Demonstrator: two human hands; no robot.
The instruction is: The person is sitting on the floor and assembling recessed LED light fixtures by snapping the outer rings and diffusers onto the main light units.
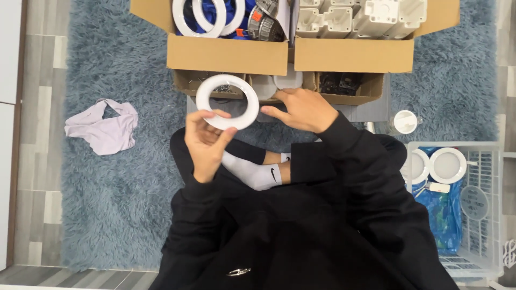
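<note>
- Ring (pixel 227 101), white and flat, is pinched at its lower edge by the left hand (pixel 206 140), thumb and fingertips closed on the rim; it is held up in front of the low cardboard trays.
- The right hand (pixel 304 109) reaches just beside the ring, fingers stretched toward the small white parts in the front tray (pixel 279 86). Whether it grips anything I cannot tell; it does not seem to touch the ring.
- The person sits cross-legged on a shaggy blue-grey rug (pixel 123 177), in black sleeves and white socks (pixel 252 173).
- Behind the trays stand two bigger cardboard boxes: the left box (pixel 226 53) holds more white rings and some metal fittings, the right box (pixel 355 53) holds pale moulded plastic pieces.
- At the person's right a white wire basket (pixel 484 215) carries round white discs and a blue bag.
- A crumpled pale lilac cloth (pixel 105 129) lies on the rug, well apart on the left.
</note>
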